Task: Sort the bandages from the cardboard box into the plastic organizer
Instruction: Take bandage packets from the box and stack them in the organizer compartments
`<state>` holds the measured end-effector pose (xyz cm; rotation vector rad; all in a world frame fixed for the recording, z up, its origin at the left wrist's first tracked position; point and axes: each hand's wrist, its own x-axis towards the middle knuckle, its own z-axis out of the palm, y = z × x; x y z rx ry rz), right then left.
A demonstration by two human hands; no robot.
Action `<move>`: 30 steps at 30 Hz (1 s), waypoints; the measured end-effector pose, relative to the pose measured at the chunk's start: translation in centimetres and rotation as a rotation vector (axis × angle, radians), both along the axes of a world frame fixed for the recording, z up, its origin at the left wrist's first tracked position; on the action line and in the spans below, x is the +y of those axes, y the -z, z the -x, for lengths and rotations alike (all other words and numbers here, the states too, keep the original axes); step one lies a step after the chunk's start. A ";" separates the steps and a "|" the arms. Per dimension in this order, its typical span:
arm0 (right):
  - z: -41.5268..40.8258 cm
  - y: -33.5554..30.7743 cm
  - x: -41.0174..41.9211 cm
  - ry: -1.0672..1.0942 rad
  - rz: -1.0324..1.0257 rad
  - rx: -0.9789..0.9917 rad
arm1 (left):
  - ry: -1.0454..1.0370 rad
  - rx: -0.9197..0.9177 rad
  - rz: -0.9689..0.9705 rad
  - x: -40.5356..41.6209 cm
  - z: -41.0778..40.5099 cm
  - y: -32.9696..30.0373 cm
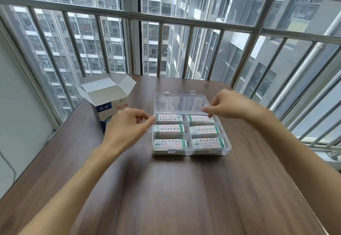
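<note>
A clear plastic organizer (188, 151) lies open on the brown table, its lid (181, 103) flat behind it. Each of its compartments holds a stack of white bandages (168, 128) with green print. The cardboard box (108, 104) stands to the left with its flaps open; its inside is hidden. My left hand (125, 126) hovers between the box and the organizer's far left corner, fingers curled, nothing in it. My right hand (230, 106) hangs over the far right compartment, fingertips loosely pinched above the bandages, holding nothing that I can see.
The table (175, 188) runs up to a metal window railing (166, 21) at the back and left. Its right edge falls off diagonally at the right. Bare tabletop lies in front of the organizer.
</note>
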<state>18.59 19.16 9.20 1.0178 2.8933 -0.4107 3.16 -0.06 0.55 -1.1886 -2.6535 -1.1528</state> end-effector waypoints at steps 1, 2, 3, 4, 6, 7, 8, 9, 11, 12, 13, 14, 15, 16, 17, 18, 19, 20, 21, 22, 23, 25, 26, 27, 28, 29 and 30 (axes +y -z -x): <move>-0.6 -0.1 1.2 0.029 0.028 0.014 | -0.003 -0.020 -0.020 0.2 0.7 -0.2; -1.1 0.0 2.3 0.053 0.055 0.016 | -0.001 -0.037 -0.029 0.5 1.3 -0.3; -1.4 0.5 3.1 0.073 0.078 0.010 | 0.001 -0.053 -0.029 0.7 1.7 -0.4; -1.5 1.0 3.6 0.088 0.099 0.007 | 0.002 -0.062 -0.016 1.1 2.0 -0.4; -1.5 2.4 4.2 0.102 0.139 0.029 | 0.009 -0.059 0.019 1.9 2.0 0.0; -1.5 3.1 4.3 0.107 0.170 0.045 | 0.010 -0.053 0.029 2.2 1.9 0.4; -1.5 3.6 4.3 0.112 0.203 0.053 | -0.005 -0.050 0.033 2.4 1.9 0.7; -1.6 4.0 4.4 0.119 0.229 0.050 | -0.036 -0.050 0.036 2.5 1.9 1.1; -2.0 4.9 4.8 0.145 0.228 0.040 | -0.102 -0.075 0.049 2.4 2.3 1.9; -2.1 5.2 4.9 0.167 0.205 0.049 | -0.120 -0.098 0.058 2.2 2.5 2.1; -2.4 5.7 5.1 0.198 0.184 0.072 | -0.123 -0.123 0.074 2.3 2.6 2.4; -2.5 6.0 5.3 0.222 0.163 0.100 | -0.121 -0.139 0.087 2.3 2.7 2.5; -2.5 6.2 5.4 0.233 0.143 0.121 | -0.118 -0.145 0.098 2.3 2.7 2.5; -2.5 6.2 5.4 0.233 0.123 0.130 | -0.119 -0.130 0.101 2.4 2.4 2.4; -2.5 6.2 5.4 0.228 0.108 0.135 | -0.126 -0.089 0.091 2.5 2.0 2.1; -2.5 6.0 5.4 0.221 0.099 0.141 | -0.125 -0.025 0.065 2.7 1.6 1.8; -2.6 5.8 5.5 0.216 0.097 0.146 | -0.101 0.041 0.029 3.0 1.1 1.4; -2.6 5.6 5.5 0.210 0.091 0.137 | -0.046 0.088 0.001 3.3 0.6 0.9; -2.7 5.4 5.4 0.203 0.077 0.113 | 0.036 0.120 -0.006 3.8 0.0 0.4; -2.8 5.2 5.2 0.191 0.064 0.081 | 0.129 0.150 0.011 4.5 -0.6 0.0; -3.0 4.9 5.1 0.180 0.062 0.055 | 0.212 0.178 0.041 5.4 -1.3 -0.3; -3.7 4.3 4.6 0.162 0.087 0.046 | 0.318 0.213 0.113 7.4 -2.4 -0.8; -4.3 4.0 4.4 0.160 0.101 0.058 | 0.352 0.225 0.149 8.5 -3.0 -0.9; -4.7 3.7 4.1 0.155 0.115 0.064 | 0.376 0.239 0.185 9.4 -3.5 -0.9; -5.2 3.5 3.9 0.147 0.127 0.051 | 0.396 0.258 0.205 10.2 -3.9 -1.0; -5.6 3.4 3.5 0.136 0.141 0.027 | 0.415 0.277 0.211 10.6 -4.3 -1.1; -5.8 3.5 3.2 0.126 0.151 0.000 | 0.436 0.296 0.204 10.8 -4.6 -1.1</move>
